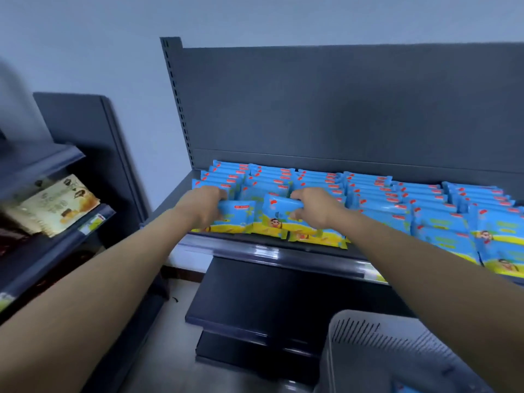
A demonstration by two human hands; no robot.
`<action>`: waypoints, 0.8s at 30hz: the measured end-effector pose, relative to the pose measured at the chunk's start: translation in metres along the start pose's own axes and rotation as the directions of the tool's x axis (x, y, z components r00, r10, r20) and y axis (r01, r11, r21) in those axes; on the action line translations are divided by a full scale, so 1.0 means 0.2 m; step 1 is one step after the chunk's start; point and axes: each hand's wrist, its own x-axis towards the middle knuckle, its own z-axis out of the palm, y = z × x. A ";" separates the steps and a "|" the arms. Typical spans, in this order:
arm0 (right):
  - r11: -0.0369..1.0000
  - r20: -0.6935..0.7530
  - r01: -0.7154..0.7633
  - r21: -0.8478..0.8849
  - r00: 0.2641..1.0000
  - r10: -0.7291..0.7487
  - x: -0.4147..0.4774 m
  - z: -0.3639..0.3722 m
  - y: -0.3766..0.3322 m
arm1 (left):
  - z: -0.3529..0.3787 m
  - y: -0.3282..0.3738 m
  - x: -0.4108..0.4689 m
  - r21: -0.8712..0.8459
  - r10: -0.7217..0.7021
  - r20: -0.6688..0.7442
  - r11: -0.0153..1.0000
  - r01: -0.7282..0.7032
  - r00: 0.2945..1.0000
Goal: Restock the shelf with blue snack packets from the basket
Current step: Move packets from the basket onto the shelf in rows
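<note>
Rows of blue snack packets [377,191] with yellow bottoms fill the dark shelf [272,252]. My left hand [202,207] grips the top of a front blue packet [236,215] at the shelf's left end. Just to the right, my right hand [312,207] grips the top edge of another front packet [279,212]. Both packets stand upright at the shelf's front edge. The grey slotted basket [377,347] sits at the lower right, and a bit of a blue packet [401,388] shows inside it at the bottom edge.
A second dark shelf unit [56,165] stands on the left with beige snack bags [56,205]. Lower dark shelves [249,313] jut out below the stocked one. The shelf's back panel [340,109] rises behind the packets, with a pale wall beyond.
</note>
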 end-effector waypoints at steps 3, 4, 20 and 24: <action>1.000 0.054 -0.001 -0.005 0.999 0.002 0.15 0.09 -0.12 | 0.03 -0.19 0.08 0.057 -0.016 0.028 0.998 0.014 0.999; 1.000 0.070 -0.004 -0.018 0.998 0.006 0.19 0.12 -0.15 | 0.04 -0.24 0.10 0.066 -0.021 0.038 0.998 0.019 0.999; 0.961 0.304 -0.043 -0.272 0.944 0.128 0.50 0.30 -0.20 | 0.24 -0.43 0.46 -0.191 0.124 0.292 0.979 -0.069 0.948; 0.934 0.202 -0.016 -0.356 0.975 0.094 0.51 0.29 -0.21 | 0.26 -0.43 0.51 -0.134 0.125 0.238 0.986 -0.095 0.963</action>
